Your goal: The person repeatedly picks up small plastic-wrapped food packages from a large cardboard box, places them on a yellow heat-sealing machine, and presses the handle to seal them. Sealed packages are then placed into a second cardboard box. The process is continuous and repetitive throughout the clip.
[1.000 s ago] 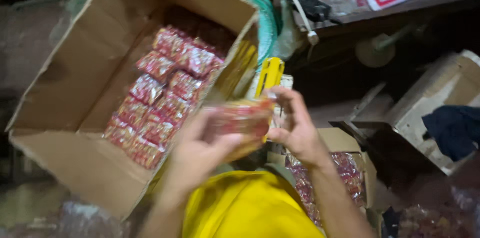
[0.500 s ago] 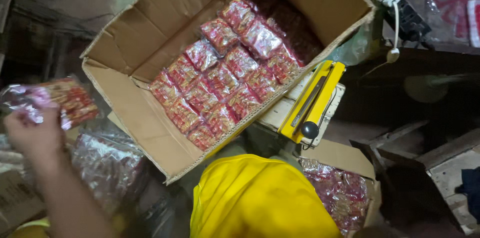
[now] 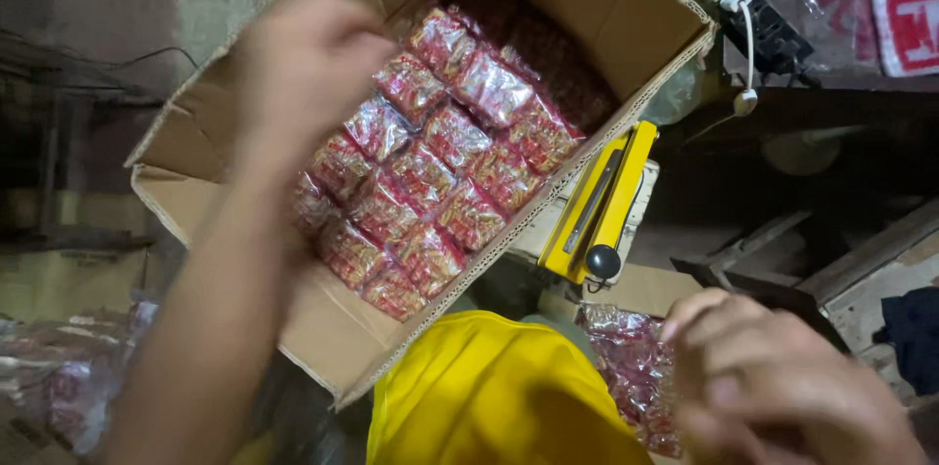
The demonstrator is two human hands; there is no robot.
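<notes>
The left hand point(image 3: 303, 64) hangs blurred over the upper left of the cardboard box point(image 3: 225, 201), knuckles up and fingers curled under; whether it grips a packet I cannot tell, since the palm faces away. The right hand point(image 3: 782, 387) sits low at the bottom right, fingers loosely bent, close over a clear bag of red sweets point(image 3: 631, 377); it may be touching the bag, but no firm pinch shows. Under the left hand the red and silver packets point(image 3: 440, 172) lie in tight slanted rows across the middle of the frame, filling most of the box. The box sits tilted, its lower corner propped on the yellow-clad lap point(image 3: 489, 397), and I would judge that a careless push could tip it, or rake a packet out of line and break up the rows. Just right of the box stands a yellow heat sealer point(image 3: 602, 201) with its black knob; an elbow swung that way might knock it. A white cable point(image 3: 748, 44) dangles at upper right, easy to snag.
</notes>
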